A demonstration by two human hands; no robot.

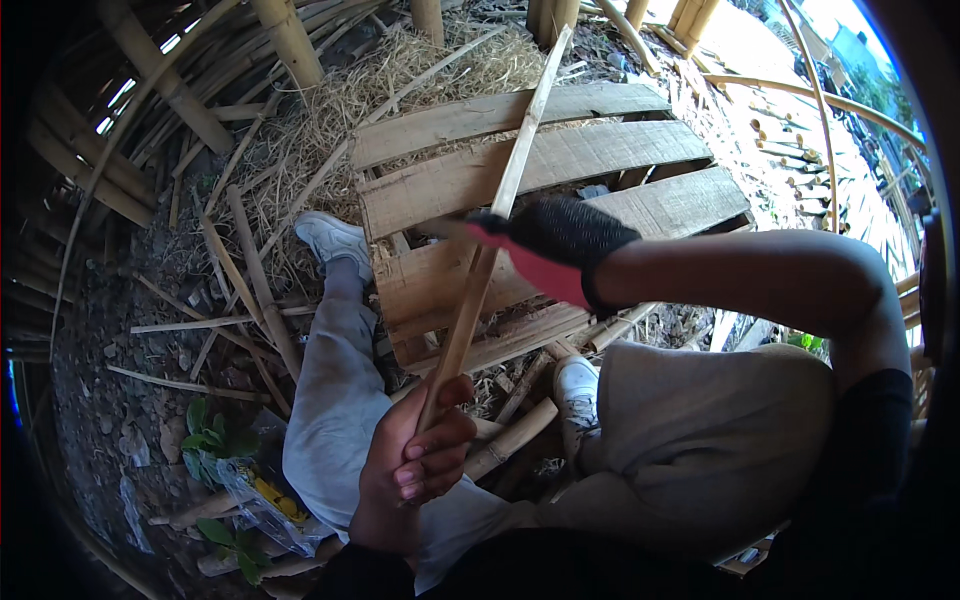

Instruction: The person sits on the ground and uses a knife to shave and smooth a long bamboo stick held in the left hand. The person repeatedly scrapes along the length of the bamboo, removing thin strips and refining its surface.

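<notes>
A long split bamboo strip (522, 145) slants up and away across a slatted wooden pallet (430, 193). My bare left hand (422, 455) is closed around its near end, above my lap. My right hand (560, 245), in a black and red glove, is closed against the strip's middle. From its fingers a blurred, narrow knife blade (442, 229) points left across the strip. The knife's handle is hidden in the glove. The strip's far end reaches beyond the pallet's far edge.
Dry shavings (330, 135) lie heaped left of and behind the pallet. Bamboo posts (287, 45) stand at the back. Loose bamboo pieces (262, 270) lie to the left, near a plastic bag (270, 500) with something yellow. My shoes (335, 240) flank the pallet.
</notes>
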